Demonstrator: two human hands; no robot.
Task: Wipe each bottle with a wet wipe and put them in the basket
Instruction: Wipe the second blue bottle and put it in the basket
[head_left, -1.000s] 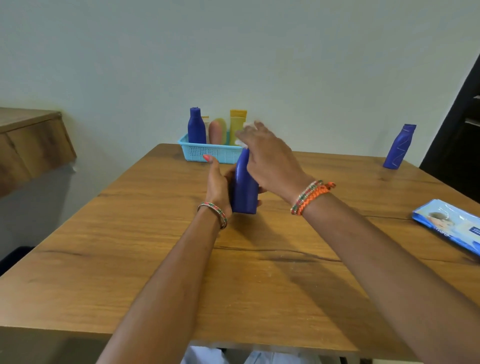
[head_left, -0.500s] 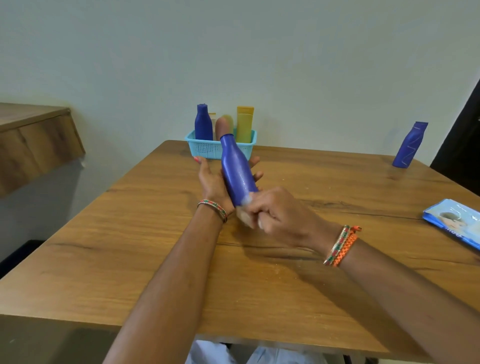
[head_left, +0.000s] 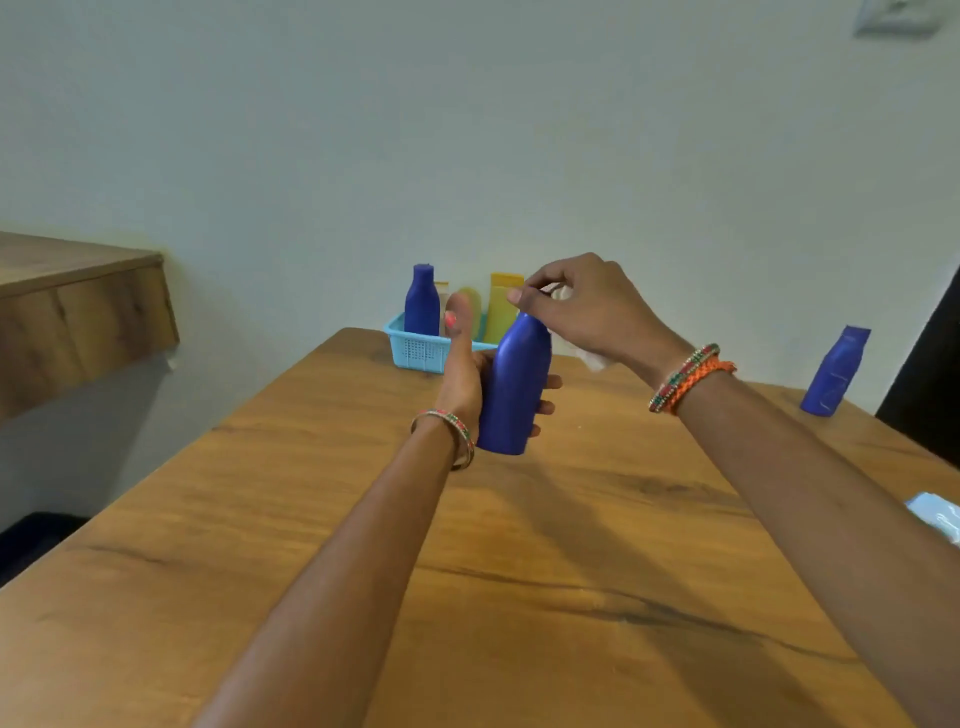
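Note:
My left hand (head_left: 464, 375) grips a blue bottle (head_left: 514, 384), held nearly upright just above the wooden table (head_left: 519, 545). Over the bottle's cap, my right hand (head_left: 592, 306) pinches a white wet wipe (head_left: 589, 358), which hangs down behind the bottle's right shoulder. At the table's far edge stands a light blue basket (head_left: 423, 349); in it are a second blue bottle (head_left: 422, 306), a yellow bottle (head_left: 502, 306) and a peach-coloured one, partly hidden by my left thumb. A third blue bottle (head_left: 834, 371) stands alone at the far right of the table.
A pack of wet wipes (head_left: 935, 514) lies at the table's right edge, cut off by the frame. A wooden shelf (head_left: 78, 312) juts from the wall on the left. A dark doorway is at the far right.
The bottle went from tilted to nearly upright. My right hand with the wipe moved from the bottle's base up to its top. The view has tilted upward.

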